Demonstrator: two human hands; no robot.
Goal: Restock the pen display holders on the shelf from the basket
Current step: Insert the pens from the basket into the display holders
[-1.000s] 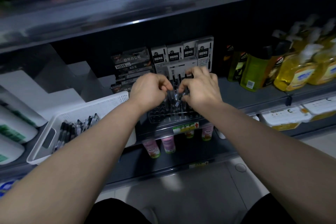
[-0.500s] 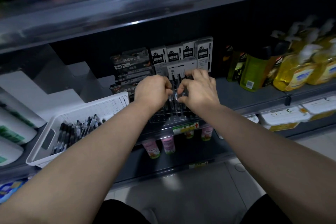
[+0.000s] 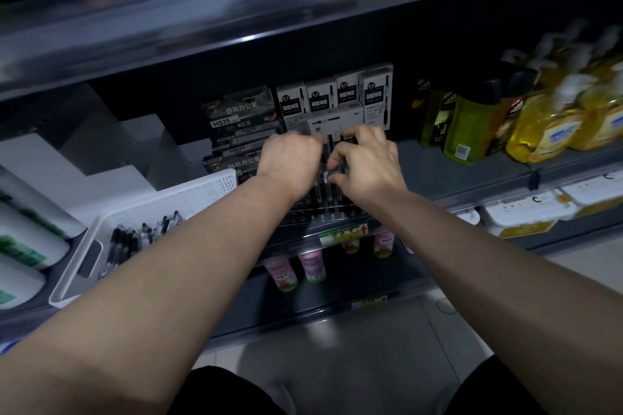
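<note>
A dark tiered pen display holder (image 3: 305,216) stands at the middle shelf's front edge, with black pens (image 3: 326,175) upright in its slots. Both my hands hover over its upper rows. My left hand (image 3: 290,162) is curled, its fingers hidden behind its back among the pens. My right hand (image 3: 365,162) pinches the top of a black pen between thumb and forefinger. A white perforated basket (image 3: 84,266) sits on the shelf to the left and holds several black pens (image 3: 141,236).
Boxed pen refills (image 3: 332,101) and dark HQ35 boxes (image 3: 241,121) stand behind the holder. Yellow and green bottles (image 3: 526,121) fill the shelf's right side. Pink bottles (image 3: 312,266) sit on the shelf below. White rolls (image 3: 23,246) lie at far left.
Both hands moved up and farther back over the holder, from its lower rows to its upper rows. The basket has not moved.
</note>
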